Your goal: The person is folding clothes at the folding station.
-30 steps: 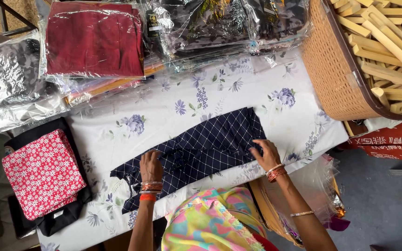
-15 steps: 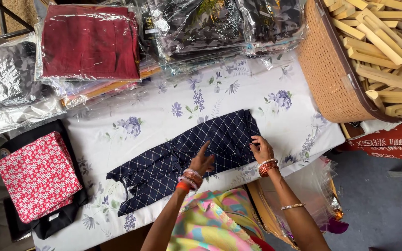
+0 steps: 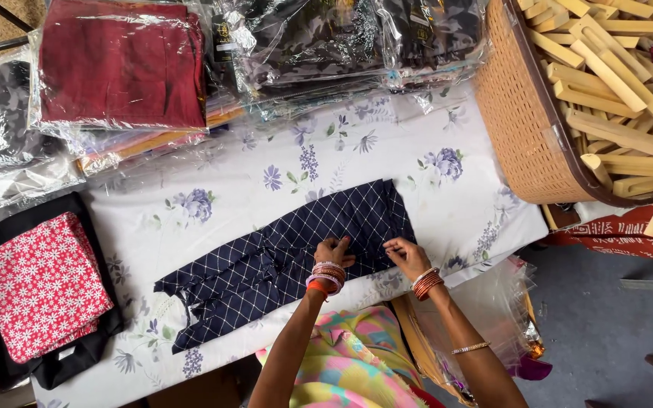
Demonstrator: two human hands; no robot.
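A navy garment [image 3: 281, 261] with a white diamond grid lies stretched across a white floral-print table cover [image 3: 213, 189]. My left hand [image 3: 332, 252] rests on the cloth near its lower middle, fingers curled onto the fabric. Close to its right, my right hand [image 3: 406, 255] pinches the cloth's near right edge. Both wrists carry orange and red bangles.
A red floral folded cloth [image 3: 39, 283] sits on black fabric at the left. Plastic-wrapped garments, one maroon [image 3: 119, 64] and one dark patterned [image 3: 341, 38], line the far edge. A woven basket [image 3: 527, 121] of wooden sticks stands at the right. Clear plastic bags [image 3: 493, 317] hang below the table's edge.
My left hand slid right along the navy cloth from its left end to the middle, now close beside my right hand. The right hand shifted slightly left along the edge.
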